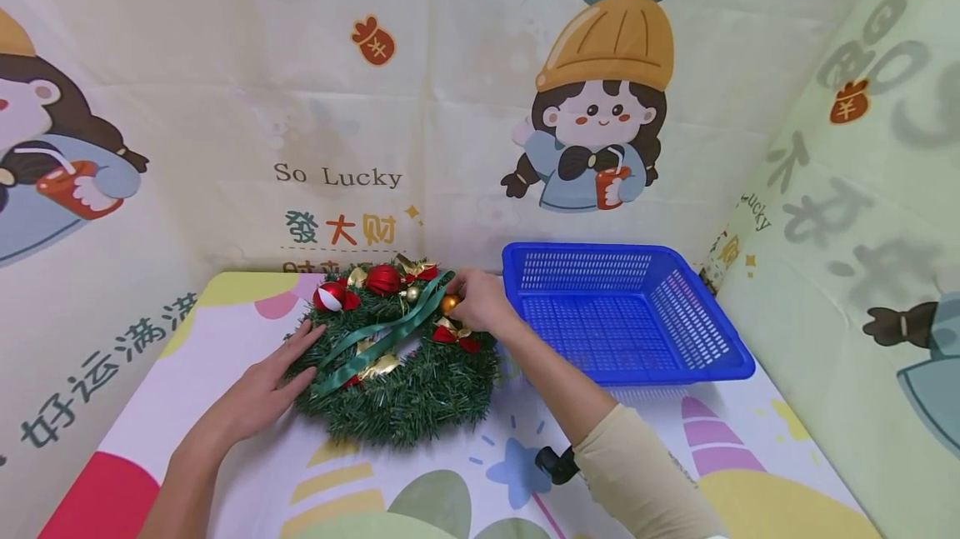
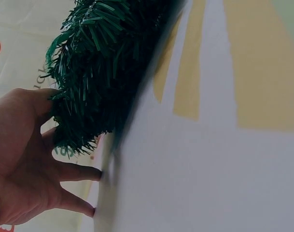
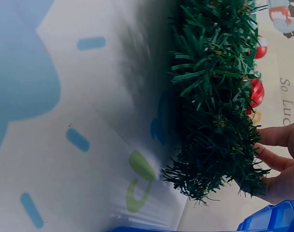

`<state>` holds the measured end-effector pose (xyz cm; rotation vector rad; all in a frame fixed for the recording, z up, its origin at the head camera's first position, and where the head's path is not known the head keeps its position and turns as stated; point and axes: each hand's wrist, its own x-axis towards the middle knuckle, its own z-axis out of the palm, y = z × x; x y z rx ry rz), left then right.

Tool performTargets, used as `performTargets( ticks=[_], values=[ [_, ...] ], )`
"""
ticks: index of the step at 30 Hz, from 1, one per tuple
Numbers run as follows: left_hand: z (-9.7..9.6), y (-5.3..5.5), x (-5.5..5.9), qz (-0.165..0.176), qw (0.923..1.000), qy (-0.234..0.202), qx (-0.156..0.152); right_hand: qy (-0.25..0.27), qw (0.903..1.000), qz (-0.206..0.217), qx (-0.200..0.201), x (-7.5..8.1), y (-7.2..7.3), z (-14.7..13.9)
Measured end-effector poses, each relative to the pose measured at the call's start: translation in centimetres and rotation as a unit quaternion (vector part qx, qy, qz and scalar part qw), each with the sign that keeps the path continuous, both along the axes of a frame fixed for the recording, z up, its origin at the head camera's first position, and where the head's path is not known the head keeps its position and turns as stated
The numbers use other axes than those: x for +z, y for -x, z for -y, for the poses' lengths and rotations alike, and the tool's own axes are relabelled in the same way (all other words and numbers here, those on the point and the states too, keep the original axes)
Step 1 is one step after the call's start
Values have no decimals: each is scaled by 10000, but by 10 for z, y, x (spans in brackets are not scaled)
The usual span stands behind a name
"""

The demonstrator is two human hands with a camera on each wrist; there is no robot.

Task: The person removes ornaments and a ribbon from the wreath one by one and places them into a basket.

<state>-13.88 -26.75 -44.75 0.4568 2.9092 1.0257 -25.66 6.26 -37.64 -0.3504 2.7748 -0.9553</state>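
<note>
A green wreath (image 1: pixel 420 414) lies on the table, dressed with red balls (image 1: pixel 383 280), gold leaves, red bows (image 1: pixel 456 337) and a small pale gold ball (image 1: pixel 412 294). Two strands of green ribbon (image 1: pixel 405 326) run diagonally across it. My left hand (image 1: pixel 262 389) rests at the wreath's left side with fingers spread; in the left wrist view its fingers (image 2: pixel 79 172) reach past the green needles. At the upper right of the wreath, my right hand (image 1: pixel 480 299) pinches an orange-gold ball (image 1: pixel 448 304), close to the ribbon's end. The right wrist view hides its fingertips behind needles.
A blue plastic basket (image 1: pixel 716 376) stands on the table right of the wreath, close beside my right forearm. A small black device (image 1: pixel 557 466) sticks out by the right sleeve. Printed cloth walls (image 1: pixel 450 131) rise behind and beside the patterned table (image 1: pixel 255 472).
</note>
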Motion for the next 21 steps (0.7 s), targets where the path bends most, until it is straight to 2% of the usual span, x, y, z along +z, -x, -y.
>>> performTargets(
  ticks=[4, 12, 17, 21],
  values=[
    [0, -1, 0, -4, 10000, -11, -15, 79, 9999, -83, -28, -2, -2, 0],
    [0, -2, 1, 10, 10000, -20, -9, 127, 9999, 48, -82, 2, -4, -1],
    [0, -2, 1, 14, 10000, -24, -8, 37, 9999, -102, -56, 6, -6, -4],
    [0, -2, 1, -36, 10000, -8, -3, 227, 9995, -220, -60, 10, -10, -7]
  ],
)
